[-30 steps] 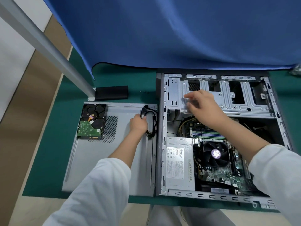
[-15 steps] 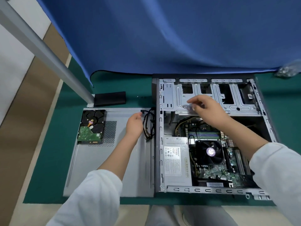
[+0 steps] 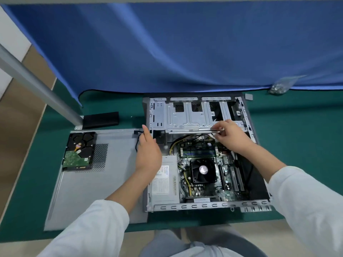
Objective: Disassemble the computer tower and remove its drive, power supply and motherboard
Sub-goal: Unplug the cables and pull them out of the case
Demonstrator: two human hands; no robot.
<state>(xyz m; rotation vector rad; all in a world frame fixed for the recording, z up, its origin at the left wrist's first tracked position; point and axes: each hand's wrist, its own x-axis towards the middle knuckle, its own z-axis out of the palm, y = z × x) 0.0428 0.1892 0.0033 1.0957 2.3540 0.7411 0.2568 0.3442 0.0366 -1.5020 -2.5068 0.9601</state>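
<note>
Head view: tower (image 3: 196,207) holds motherboard (image 3: 202,160) — left hand (image 3: 148,153) fingers straight, right hand (image 3: 230,134) fingers pinching bay edge

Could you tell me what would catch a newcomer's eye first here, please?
The opened computer case lies on the green mat, with its fan in the middle. Left of it, a hard drive rests on the removed side panel. A blue cloth hangs behind.

White long sleeves, bare hands

Both sleeves (image 3: 96,225) are loose and pushed up the forearms; grey trousers (image 3: 194,243) show at the bottom.
</note>
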